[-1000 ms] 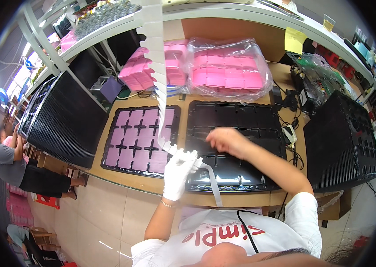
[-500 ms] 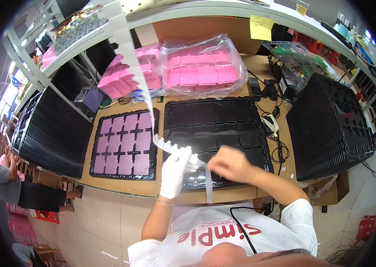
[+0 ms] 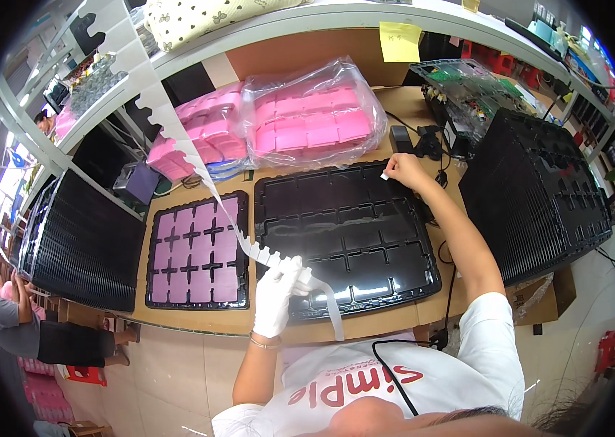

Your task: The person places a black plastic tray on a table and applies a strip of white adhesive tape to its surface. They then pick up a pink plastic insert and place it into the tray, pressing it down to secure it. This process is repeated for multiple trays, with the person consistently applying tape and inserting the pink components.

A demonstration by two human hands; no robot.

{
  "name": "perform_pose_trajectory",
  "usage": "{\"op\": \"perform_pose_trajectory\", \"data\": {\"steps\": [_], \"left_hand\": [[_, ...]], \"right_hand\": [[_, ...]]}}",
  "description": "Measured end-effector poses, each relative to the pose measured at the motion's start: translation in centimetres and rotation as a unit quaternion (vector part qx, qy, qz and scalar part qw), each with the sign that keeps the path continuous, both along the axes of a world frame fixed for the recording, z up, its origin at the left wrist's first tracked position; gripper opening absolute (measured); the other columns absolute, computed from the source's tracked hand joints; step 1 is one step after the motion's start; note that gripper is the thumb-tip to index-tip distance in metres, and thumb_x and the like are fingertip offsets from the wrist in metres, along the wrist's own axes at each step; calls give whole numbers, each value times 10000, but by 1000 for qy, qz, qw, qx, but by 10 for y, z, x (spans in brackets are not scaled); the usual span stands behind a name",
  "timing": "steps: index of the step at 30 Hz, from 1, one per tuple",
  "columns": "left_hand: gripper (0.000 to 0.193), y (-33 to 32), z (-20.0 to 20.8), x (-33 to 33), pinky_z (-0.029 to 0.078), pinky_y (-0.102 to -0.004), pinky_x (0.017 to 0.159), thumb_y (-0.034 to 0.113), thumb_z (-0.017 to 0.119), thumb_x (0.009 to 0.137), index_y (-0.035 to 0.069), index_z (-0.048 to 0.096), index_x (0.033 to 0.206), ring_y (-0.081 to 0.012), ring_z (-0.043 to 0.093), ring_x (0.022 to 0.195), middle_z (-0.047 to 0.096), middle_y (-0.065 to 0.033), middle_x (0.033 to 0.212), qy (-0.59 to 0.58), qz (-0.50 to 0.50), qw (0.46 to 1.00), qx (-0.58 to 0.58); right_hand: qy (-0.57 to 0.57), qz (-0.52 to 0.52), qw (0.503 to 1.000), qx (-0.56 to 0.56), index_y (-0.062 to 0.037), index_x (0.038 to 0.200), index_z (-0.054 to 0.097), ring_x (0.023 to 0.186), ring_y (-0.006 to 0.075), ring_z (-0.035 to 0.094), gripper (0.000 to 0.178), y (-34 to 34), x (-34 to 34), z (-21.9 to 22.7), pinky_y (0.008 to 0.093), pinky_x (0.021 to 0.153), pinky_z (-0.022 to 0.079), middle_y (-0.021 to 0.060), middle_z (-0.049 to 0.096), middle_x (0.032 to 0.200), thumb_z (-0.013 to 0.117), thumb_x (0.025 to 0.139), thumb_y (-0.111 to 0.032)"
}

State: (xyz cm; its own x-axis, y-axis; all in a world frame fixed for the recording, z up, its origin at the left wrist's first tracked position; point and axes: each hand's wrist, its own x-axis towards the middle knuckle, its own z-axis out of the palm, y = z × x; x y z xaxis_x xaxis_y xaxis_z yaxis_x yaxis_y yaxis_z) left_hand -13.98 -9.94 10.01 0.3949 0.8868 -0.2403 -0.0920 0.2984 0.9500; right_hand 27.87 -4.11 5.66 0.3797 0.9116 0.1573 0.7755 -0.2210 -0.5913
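The strip (image 3: 175,131) runs through my left hand (image 3: 276,298)'s grip. My right hand (image 3: 404,172) pinches a white bit (image 3: 385,175) over the tray (image 3: 315,191).

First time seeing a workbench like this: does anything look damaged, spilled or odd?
Nothing looks spilled. Oddly, only the left hand wears a glove; the right hand is bare. The white strip running to the glove has a jagged edge, though that may be normal.

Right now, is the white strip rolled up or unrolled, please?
Unrolled where visible: the strip runs from the picture's top edge to the left hand.
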Motion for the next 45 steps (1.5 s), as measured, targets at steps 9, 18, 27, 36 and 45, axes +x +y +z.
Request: {"op": "perform_pose_trajectory", "data": {"steps": [9, 18, 27, 36, 45], "left_hand": [[195, 1, 0, -3, 507, -211, 621, 211, 644, 959, 22, 671, 1002, -75, 639, 680, 688, -37, 865, -2, -17, 1000, -9], [189, 2, -3, -4, 501, -207, 640, 198, 647, 956, 21, 679, 1014, -69, 632, 719, 690, -36, 881, -12, -18, 1000, -4], [193, -1, 0, -4, 444, -199, 614, 192, 688, 927, 23, 675, 1019, -61, 599, 679, 680, -32, 858, -2, 1, 999, 34], [225, -25, 10, -16, 456, -191, 626, 170, 724, 897, 21, 665, 1054, -60, 607, 706, 673, -27, 879, -36, 41, 998, 20], [171, -35, 10, -56, 512, -218, 587, 181, 691, 923, 23, 660, 979, -97, 629, 643, 674, -51, 871, 0, 89, 996, 30]], "right_hand": [[-33, -31, 998, -44, -16, 703, 709, 672, 261, 681, 188, 11, 7, -3, 359, 660, 531, 156, 683, 698, 798, 652, -174], [-24, -21, 998, -52, -23, 735, 727, 709, 280, 694, 175, 9, 5, 0, 367, 684, 537, 168, 696, 738, 789, 671, -174], [446, 58, 885, 123, -3, 954, 622, 740, 154, 600, 154, -29, -5, -6, 259, 674, 475, 71, 651, 857, 606, 865, -128], [462, 199, 862, -51, -30, 997, 705, 695, 53, 535, 163, -112, -232, 56, 213, 632, 442, -2, 625, 797, 698, 890, -154], [119, 378, 869, 296, -67, 860, 724, 541, 148, 443, 97, -123, -287, 37, 292, 507, 372, 28, 483, 630, 773, 776, -72]]}}
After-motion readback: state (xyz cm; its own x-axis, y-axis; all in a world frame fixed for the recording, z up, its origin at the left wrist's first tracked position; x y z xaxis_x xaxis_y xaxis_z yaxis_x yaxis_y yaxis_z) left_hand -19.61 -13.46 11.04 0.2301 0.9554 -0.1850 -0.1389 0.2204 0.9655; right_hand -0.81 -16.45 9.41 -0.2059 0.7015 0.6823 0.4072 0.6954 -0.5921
